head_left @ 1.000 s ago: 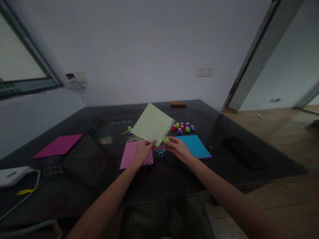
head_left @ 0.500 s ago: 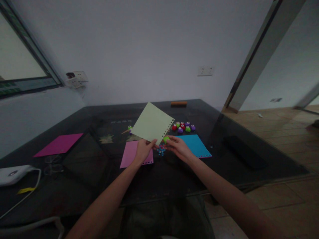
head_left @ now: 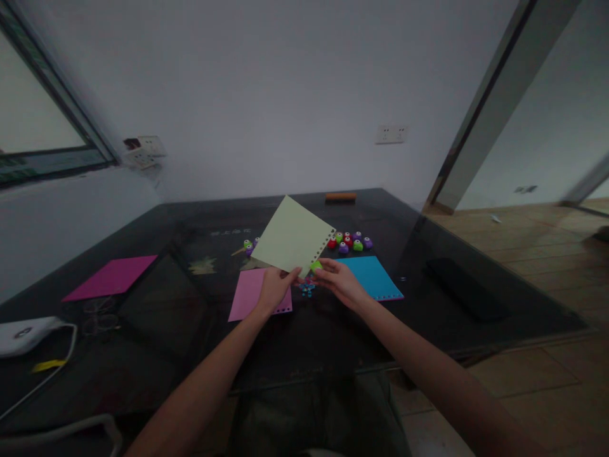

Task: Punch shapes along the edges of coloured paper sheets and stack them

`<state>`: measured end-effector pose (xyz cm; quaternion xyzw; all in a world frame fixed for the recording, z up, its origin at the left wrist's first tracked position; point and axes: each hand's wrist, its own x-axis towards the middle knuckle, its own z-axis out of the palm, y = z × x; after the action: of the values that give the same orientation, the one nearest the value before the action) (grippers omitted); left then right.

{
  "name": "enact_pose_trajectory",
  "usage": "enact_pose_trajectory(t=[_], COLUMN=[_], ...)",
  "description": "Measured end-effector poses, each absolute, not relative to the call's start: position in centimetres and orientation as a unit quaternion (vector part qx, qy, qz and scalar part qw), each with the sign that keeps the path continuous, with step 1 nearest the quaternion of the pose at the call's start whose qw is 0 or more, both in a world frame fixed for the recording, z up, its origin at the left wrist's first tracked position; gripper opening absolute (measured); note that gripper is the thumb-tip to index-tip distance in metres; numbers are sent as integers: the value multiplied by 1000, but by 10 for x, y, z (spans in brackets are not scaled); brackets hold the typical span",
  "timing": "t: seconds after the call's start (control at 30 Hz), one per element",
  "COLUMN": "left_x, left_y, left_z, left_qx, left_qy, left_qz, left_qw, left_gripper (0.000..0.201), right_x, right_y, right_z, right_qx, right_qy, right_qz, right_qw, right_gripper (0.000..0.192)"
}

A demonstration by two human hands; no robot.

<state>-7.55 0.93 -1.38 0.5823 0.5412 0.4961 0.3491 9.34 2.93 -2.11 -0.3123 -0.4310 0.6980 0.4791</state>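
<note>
My left hand [head_left: 275, 287] pinches the lower corner of a pale yellow-green sheet of paper [head_left: 291, 231], held tilted above the table. A row of small holes runs along the sheet's right edge. In the fingers of my right hand [head_left: 341, 280] is a small bright-green piece [head_left: 316, 266], right at that holed edge near the lower corner; whether the paper sits inside it I cannot tell. Below and between the hands lies a cluster of small blue and pink bits [head_left: 307, 289]. A pink sheet [head_left: 245, 295] with edge holes lies partly under my left hand.
A blue holed sheet [head_left: 373, 277] lies at right, with several red, green and purple pieces with eye shapes [head_left: 349, 242] behind it. A magenta sheet [head_left: 111, 278], white device [head_left: 28, 335] with cable, dark flat object [head_left: 464, 289] and brown bar [head_left: 340, 197] are also on the table.
The green piece has tilted slightly and shifted a little left against the sheet's edge. The sheet and both hands have otherwise hardly moved.
</note>
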Motion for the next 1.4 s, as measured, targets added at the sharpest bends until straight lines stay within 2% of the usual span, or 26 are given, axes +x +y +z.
enact_pose_trajectory(t=[0.27,0.43,0.83,1.03,1.17,1.4], left_x=[-79,-77,-72,-74,-76,-75], left_y=[12,10,6,8,11,12], left_z=[-22,-19,-15,-16,-20,-23], left_qx=[611,640,609,613,610,613], left_qy=[547,565,563,585,564,537], left_qz=[482,449,459,413,428,462], left_qw=[308,264,318,335,356,350], left_gripper=[24,28,18,27,22,23], right_x=[93,92,90,88,87,86], right_y=[28,29,26,25,24,23], right_z=[-19,-21,-21,-21,-20,-22], right_qx=[-355,-347,-385,-394,-379,-365], right_qy=[-458,-500,-532,-528,-522,-518], right_qz=[662,641,604,603,614,619], right_qw=[475,468,452,450,455,464], right_gripper=[42,34,36,36,37,35])
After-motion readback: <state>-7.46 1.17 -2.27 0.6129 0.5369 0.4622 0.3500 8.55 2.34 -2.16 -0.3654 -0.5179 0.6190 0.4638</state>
